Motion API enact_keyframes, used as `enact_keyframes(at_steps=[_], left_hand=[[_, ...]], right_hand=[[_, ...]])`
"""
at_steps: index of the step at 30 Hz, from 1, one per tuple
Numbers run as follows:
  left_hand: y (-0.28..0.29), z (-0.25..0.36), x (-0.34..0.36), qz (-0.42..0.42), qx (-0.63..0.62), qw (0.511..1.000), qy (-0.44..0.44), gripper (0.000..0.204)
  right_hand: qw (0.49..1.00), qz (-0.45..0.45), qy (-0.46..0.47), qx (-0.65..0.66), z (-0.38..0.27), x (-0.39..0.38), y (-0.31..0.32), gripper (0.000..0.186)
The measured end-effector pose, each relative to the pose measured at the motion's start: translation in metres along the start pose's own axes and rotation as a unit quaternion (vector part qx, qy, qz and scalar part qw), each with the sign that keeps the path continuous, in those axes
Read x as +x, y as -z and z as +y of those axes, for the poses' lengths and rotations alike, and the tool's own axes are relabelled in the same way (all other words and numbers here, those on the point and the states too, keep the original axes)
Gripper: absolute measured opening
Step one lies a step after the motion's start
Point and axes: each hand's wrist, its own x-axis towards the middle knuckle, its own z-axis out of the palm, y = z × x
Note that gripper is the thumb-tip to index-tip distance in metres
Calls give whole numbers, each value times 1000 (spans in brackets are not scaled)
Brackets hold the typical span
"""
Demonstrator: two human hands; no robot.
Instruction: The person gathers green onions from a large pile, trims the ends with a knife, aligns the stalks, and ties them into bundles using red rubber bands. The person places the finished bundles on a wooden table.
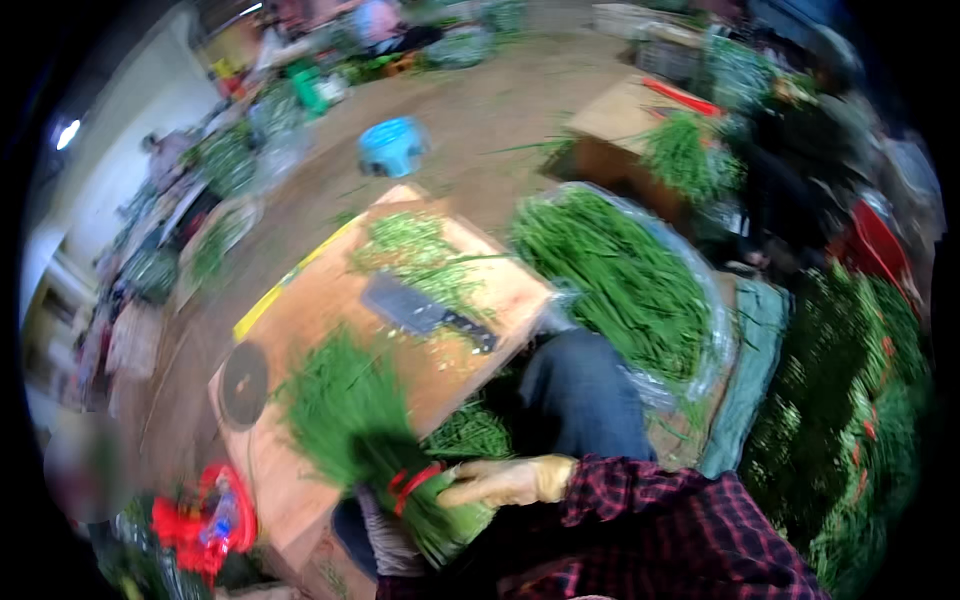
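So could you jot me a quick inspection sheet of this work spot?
Surface: wooden board, strewn with green trimmings.
Job's things: bundle of greens tied with a red band; cleaver lying flat on the board.
Clutter: dark disc, red ties.
Hands: right hand, gloved, on the bundle's stems; left hand mostly hidden under the bundle.
Cables: nothing seen.
Surroundings: bagged greens, blue stool, dirt floor.

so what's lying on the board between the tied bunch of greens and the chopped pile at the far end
A cleaver lies on the wooden board, between the bunch of greens and the chopped pile, seen in the head view.
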Motion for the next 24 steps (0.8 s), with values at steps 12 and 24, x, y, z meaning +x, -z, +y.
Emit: enact_keyframes(at_steps=[12, 24], left_hand=[[0, -4, 45, -94, 154, 969, 171, 65], [-8, -31, 63, -311, 229, 879, 279, 62]], right_hand=[[929, -8, 361, -81, 13, -24, -18, 31], [644, 585, 487, 74, 62, -354, -61, 39]])
